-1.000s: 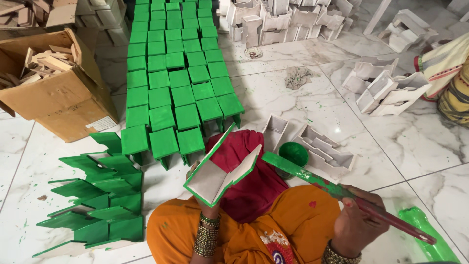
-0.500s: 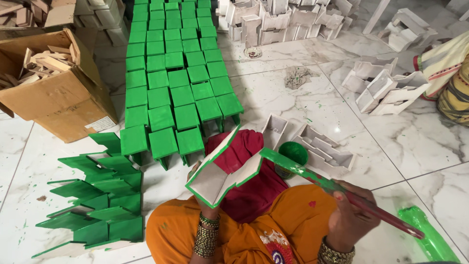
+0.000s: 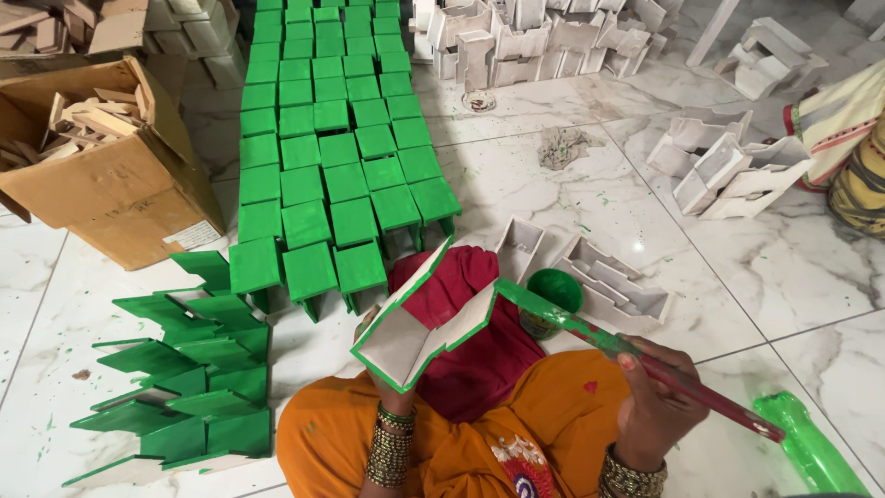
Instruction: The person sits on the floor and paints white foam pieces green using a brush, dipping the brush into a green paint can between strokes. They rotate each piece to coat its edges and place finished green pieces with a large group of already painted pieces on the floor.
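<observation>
Left hand point(image 3: 392, 392) grips from beneath a white folded wooden piece with green-painted edges point(image 3: 419, 327), raised over the lap; right hand point(image 3: 656, 406) clasps a long paint-smeared brush point(image 3: 627, 350) touching its edge. Wet green paint could smear the orange clothing point(image 3: 479, 443) if the brush slips

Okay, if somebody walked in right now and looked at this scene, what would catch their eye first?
Most likely the long carpet of bright green painted pieces laid in rows on the marble floor, running up the middle left. Next, near the bottom centre, the left hand holds up a white folded piece with green edges while the right hand touches a green-tipped brush to its edge. Unpainted white pieces sit at the right.
</observation>
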Demonstrator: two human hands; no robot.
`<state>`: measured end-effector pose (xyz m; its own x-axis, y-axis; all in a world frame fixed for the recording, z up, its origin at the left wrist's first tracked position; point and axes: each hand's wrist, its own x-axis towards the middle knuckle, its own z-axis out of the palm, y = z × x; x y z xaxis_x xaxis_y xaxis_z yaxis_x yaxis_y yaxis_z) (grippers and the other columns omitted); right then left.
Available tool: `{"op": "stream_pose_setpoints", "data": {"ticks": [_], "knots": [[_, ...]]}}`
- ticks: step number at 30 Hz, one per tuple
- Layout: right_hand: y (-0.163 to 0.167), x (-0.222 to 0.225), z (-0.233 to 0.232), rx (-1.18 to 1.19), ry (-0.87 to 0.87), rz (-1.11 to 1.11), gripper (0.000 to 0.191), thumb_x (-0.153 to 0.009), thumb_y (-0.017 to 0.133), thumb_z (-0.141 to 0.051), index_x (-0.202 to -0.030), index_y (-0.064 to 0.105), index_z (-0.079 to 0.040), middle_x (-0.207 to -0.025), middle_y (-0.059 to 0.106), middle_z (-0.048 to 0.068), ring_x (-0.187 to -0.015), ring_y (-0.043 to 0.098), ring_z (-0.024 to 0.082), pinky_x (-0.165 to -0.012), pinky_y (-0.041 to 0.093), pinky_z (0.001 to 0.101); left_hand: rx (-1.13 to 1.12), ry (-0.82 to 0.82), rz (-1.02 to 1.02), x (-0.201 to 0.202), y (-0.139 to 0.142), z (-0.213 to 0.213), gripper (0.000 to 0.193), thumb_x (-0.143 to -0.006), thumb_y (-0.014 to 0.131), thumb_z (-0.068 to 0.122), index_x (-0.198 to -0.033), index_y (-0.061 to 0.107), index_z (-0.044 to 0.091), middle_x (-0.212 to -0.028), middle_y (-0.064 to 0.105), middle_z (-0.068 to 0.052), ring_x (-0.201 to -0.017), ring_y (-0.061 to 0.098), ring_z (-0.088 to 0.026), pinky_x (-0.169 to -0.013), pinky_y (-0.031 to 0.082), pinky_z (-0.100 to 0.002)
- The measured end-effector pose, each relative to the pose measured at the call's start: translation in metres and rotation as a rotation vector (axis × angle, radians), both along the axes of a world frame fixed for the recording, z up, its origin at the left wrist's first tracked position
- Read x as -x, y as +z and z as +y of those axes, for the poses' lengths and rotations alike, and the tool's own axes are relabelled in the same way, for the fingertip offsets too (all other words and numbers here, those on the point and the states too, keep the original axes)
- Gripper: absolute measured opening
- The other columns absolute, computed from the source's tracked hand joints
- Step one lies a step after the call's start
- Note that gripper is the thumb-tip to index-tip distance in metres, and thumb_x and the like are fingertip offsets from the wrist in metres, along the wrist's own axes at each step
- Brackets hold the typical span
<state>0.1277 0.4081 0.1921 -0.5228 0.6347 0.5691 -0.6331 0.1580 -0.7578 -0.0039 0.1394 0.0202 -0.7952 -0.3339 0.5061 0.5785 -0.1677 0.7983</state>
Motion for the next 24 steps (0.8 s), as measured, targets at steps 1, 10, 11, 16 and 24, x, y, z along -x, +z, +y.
{"op": "stream_pose_setpoints", "data": {"ticks": [1,10,11,16,24], "knots": [[0.001,0.0,0.0,0.006,-0.015,0.008,0.022,-0.091,0.076,0.013,-0.109,0.062,0.014,-0.103,0.072,0.025,-0.089,0.073,0.023,-0.088,0.063,0.0344,0.006,0.007,0.002,0.0,0.001,0.0,0.107,-0.067,0.095,0.015,-0.152,0.031,0.004,-0.151,0.043,-0.016,-0.137,0.052,-0.029,-0.11,0.054,-0.046],[0.002,0.006,-0.005,-0.009,-0.022,0.002,0.023,-0.093,0.076,0.012,-0.111,0.063,0.014,-0.105,0.072,0.026,-0.093,0.072,0.022,-0.091,0.062,0.0336,0.041,0.037,-0.001,-0.004,0.01,0.0,0.108,-0.067,0.096,0.018,-0.152,0.032,0.004,-0.149,0.045,-0.016,-0.135,0.053,-0.028,-0.109,0.054,-0.044],[0.003,0.007,-0.005,0.002,-0.03,-0.007,0.024,-0.092,0.076,0.011,-0.112,0.063,0.013,-0.105,0.072,0.026,-0.092,0.072,0.023,-0.092,0.063,0.035,0.044,0.038,-0.003,-0.004,0.011,-0.001,0.108,-0.067,0.096,0.018,-0.152,0.032,0.004,-0.149,0.045,-0.016,-0.135,0.053,-0.028,-0.109,0.054,-0.044],[0.008,0.004,-0.003,0.032,-0.025,0.04,0.024,-0.092,0.075,0.009,-0.112,0.063,0.011,-0.107,0.072,0.024,-0.088,0.075,0.023,-0.091,0.065,0.0361,0.078,0.062,-0.02,-0.006,0.012,0.0,0.108,-0.066,0.096,0.02,-0.152,0.033,0.004,-0.147,0.048,-0.016,-0.133,0.054,-0.028,-0.109,0.054,-0.043],[-0.003,0.004,0.005,0.02,-0.051,-0.008,0.025,-0.093,0.077,0.008,-0.114,0.064,0.011,-0.105,0.072,0.025,-0.088,0.073,0.024,-0.087,0.063,0.0327,-0.106,-0.127,-0.158,-0.009,-0.021,-0.004,0.091,-0.077,0.082,0.034,-0.152,0.037,0.007,-0.147,0.05,-0.012,-0.132,0.053,-0.026,-0.108,0.05,-0.042]]}}
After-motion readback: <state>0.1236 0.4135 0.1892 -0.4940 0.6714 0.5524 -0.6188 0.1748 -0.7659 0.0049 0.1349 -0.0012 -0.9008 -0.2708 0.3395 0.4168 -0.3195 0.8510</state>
